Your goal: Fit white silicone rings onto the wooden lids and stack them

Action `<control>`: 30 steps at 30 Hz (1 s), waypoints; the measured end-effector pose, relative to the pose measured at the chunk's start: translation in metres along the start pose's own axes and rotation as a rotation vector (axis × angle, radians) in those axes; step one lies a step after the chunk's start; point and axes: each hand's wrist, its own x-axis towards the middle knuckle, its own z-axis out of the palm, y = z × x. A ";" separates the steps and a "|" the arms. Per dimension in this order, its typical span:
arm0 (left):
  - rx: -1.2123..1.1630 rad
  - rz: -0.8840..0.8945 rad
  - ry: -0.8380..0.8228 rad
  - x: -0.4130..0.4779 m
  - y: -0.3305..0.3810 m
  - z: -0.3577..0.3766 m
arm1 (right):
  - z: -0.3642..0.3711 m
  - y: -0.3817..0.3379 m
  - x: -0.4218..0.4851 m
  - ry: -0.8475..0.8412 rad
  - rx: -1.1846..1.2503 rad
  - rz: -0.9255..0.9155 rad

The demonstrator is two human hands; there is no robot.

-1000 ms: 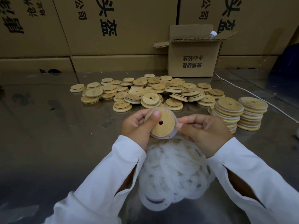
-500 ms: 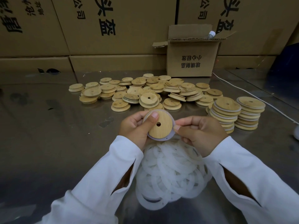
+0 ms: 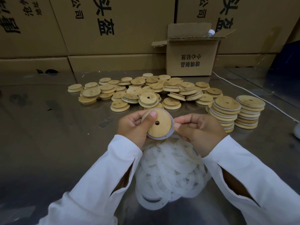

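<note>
A round wooden lid with a small centre hole is held upright between both hands above the table. A white silicone ring runs round its rim. My left hand grips the lid, thumb pressed on its face. My right hand pinches the ring at the lid's right edge. Below my hands lies a heap of loose white silicone rings. Loose wooden lids are scattered behind. Two stacks of ringed lids stand at the right.
An open small cardboard box with a bottle inside stands at the back, before a wall of large cartons. A white cable runs along the steel table at the right.
Both hands and the lid stay in nearly the same place. The lid has turned slightly and the ring sits further round its lower rim.
</note>
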 end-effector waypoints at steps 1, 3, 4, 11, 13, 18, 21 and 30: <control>-0.009 -0.011 -0.002 0.000 0.000 0.000 | 0.000 0.000 0.000 0.004 0.007 -0.005; -0.066 -0.054 -0.008 0.000 -0.002 0.001 | -0.001 -0.001 -0.001 0.013 0.015 -0.013; -0.112 -0.081 -0.013 0.000 -0.002 0.001 | -0.001 -0.002 -0.002 0.014 0.016 -0.016; -0.353 -0.231 -0.056 -0.003 0.001 0.006 | -0.002 -0.003 -0.002 0.036 0.044 -0.013; -0.373 -0.230 -0.051 -0.002 0.002 0.006 | -0.001 -0.003 -0.002 0.043 0.055 -0.007; -0.392 -0.214 -0.035 -0.002 0.003 0.005 | 0.002 -0.001 0.001 0.064 0.049 0.011; -0.352 -0.197 -0.078 -0.003 0.003 0.005 | 0.005 0.000 0.001 0.041 0.050 0.039; -0.285 -0.172 -0.183 -0.006 0.004 0.007 | -0.009 -0.001 0.008 0.157 -0.009 -0.033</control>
